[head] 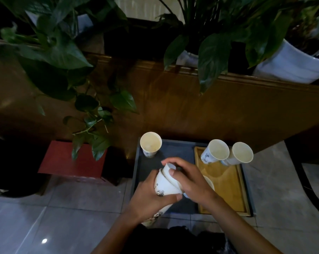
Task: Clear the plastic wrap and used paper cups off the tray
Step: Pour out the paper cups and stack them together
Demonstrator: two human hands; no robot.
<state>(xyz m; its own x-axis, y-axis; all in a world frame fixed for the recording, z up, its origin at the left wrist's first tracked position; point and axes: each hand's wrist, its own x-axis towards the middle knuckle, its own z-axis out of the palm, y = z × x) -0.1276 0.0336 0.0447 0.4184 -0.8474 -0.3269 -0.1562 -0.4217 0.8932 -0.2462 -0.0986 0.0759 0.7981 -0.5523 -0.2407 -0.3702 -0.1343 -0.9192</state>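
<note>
I grip the stack (165, 186) over the tray (173, 208) in my left hand (147, 197); right hand (186, 177) fingers pinch the top cup. I should push it straight, keeping rims aligned.

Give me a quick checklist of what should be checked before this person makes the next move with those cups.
1. Stack of cups held firmly: ok. The left hand wraps round it from the side.
2. Top cup seated in the stack: not ok. The right hand grips its rim and it sits tilted, only partly nested.
3. Cups left on the dark tray: not ok. One cup stands at the far left corner, two tilted cups rest on the wooden board.
4. Another cup under the right wrist: cannot tell, only an edge shows.
5. Plastic wrap cleared: cannot tell, none is plainly visible.
</note>
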